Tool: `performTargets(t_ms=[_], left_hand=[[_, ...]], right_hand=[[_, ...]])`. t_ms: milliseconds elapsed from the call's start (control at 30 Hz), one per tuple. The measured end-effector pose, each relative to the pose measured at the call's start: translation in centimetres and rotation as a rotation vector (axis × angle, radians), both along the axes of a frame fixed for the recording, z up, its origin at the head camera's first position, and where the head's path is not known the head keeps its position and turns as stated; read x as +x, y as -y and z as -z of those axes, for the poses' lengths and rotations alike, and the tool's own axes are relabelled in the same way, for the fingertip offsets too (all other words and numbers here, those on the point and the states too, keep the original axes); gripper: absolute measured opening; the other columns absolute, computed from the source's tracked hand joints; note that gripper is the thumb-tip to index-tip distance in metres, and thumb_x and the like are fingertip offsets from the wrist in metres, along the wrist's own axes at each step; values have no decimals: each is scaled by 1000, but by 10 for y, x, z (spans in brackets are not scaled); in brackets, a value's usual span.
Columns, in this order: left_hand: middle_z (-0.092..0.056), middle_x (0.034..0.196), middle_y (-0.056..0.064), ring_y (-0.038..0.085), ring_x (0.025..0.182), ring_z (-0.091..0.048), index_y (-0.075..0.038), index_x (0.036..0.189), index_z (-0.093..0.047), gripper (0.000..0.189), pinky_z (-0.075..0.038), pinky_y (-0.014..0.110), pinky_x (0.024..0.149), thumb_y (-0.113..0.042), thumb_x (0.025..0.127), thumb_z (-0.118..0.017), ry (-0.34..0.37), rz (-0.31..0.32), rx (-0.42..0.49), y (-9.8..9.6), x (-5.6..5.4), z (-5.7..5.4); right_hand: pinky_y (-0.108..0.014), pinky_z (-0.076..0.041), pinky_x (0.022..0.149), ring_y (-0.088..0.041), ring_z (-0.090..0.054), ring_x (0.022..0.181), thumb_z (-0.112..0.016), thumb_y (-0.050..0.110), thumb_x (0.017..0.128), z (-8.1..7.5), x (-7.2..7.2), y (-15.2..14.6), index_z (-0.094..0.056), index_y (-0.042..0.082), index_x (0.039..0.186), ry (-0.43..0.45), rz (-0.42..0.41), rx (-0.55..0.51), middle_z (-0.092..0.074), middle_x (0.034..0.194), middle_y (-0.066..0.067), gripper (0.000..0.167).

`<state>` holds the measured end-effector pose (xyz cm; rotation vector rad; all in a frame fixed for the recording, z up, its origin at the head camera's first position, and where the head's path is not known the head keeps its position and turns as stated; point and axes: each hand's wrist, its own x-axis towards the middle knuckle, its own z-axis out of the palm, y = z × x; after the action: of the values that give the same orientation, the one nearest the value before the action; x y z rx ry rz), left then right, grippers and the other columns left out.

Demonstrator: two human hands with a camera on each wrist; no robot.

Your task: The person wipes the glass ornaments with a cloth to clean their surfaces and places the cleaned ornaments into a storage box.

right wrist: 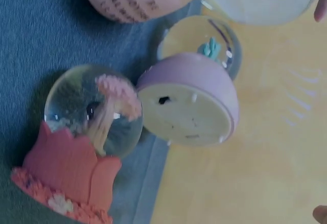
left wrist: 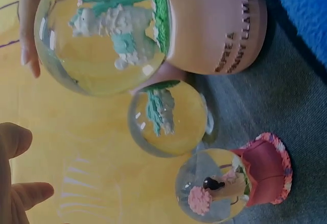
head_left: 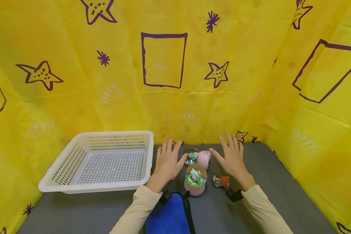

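My left hand (head_left: 167, 164) hovers above the table with fingers spread, holding nothing. My right hand (head_left: 232, 161) is likewise raised and spread. Between them a large snow globe (head_left: 195, 178) stands upright, with a llama and green cactus inside and a pale pink lettered base. Behind it another snow globe (head_left: 203, 158) lies on its side, its pinkish underside (right wrist: 186, 114) turned toward my right hand. Below the right hand lies a small snow globe (head_left: 220, 181) with a coral base. A small red-based snow globe (left wrist: 232, 183) stands upright, mostly hidden by my left hand in the head view.
A white perforated plastic basket (head_left: 150, 156) stands at the left on the dark grey table (head_left: 280, 195). A blue pouch with black edging (head_left: 169, 216) lies at the front. Yellow patterned cloth (head_left: 163, 107) encloses the back and sides.
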<state>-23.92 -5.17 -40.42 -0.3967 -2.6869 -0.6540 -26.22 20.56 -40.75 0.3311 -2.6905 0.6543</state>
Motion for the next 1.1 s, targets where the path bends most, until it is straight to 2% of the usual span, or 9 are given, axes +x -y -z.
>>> performTargets(t_ms=[300, 600, 800, 967, 1100], left_hand=[[-37, 155, 22, 44, 144, -32, -17, 147, -46, 55, -27, 64, 114, -45, 100, -53, 51, 13, 38, 3, 13, 8], [-44, 149, 22, 44, 140, -38, -15, 141, -53, 51, -31, 63, 111, -43, 98, -57, 60, 27, 72, 7, 30, 20], [-46, 148, 21, 41, 139, -39, -15, 138, -55, 49, -32, 60, 111, -43, 98, -57, 120, 58, 99, 13, 44, 26], [-51, 142, 18, 37, 135, -44, -14, 136, -57, 47, -36, 58, 108, -41, 97, -59, 110, 76, 89, 15, 53, 32], [-52, 142, 17, 35, 134, -46, -13, 136, -57, 47, -38, 58, 106, -40, 98, -58, 132, 119, 83, 17, 59, 35]], right_hand=[[-74, -6, 112, -49, -6, 150, -57, 48, 96, 5, 9, 7, -28, 18, 157, 4, -69, -79, -12, 165, -19, 74], [-75, -11, 110, -50, -10, 149, -58, 39, 98, 12, 21, 14, -32, 13, 155, 31, -146, -199, -17, 163, -22, 68], [-78, -13, 107, -49, -9, 150, -57, 37, 99, 16, 28, 18, -31, 18, 156, 79, -149, -286, -15, 165, -18, 65], [-78, -16, 107, -47, -10, 150, -56, 36, 100, 19, 35, 22, -31, 19, 156, 93, -163, -311, -16, 165, -17, 64], [-77, -21, 106, -46, -15, 149, -56, 33, 100, 22, 39, 25, -31, 18, 155, 96, -182, -327, -18, 164, -17, 62]])
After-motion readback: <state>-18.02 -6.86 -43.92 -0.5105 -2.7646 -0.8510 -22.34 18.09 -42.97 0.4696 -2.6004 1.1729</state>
